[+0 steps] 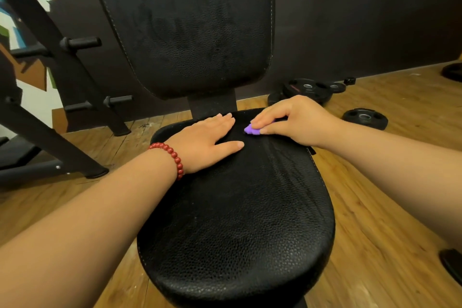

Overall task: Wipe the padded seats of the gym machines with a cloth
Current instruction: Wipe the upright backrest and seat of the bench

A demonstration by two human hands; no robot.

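Most of the purple cloth (250, 130) is hidden under the curled fingers of the right hand (297, 120); only a small corner shows. The backrest (195, 20) is cut off by the top edge, the rack (37, 32) by the left edge. A weight plate (453, 71) at the right edge shows only in part. Lettering on the stack of plates (307, 90) is too small to read.

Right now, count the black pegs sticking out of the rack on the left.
4. On the rack: upper right peg, upper left peg, lower right peg, lower left peg. Others may sit higher, out of frame.
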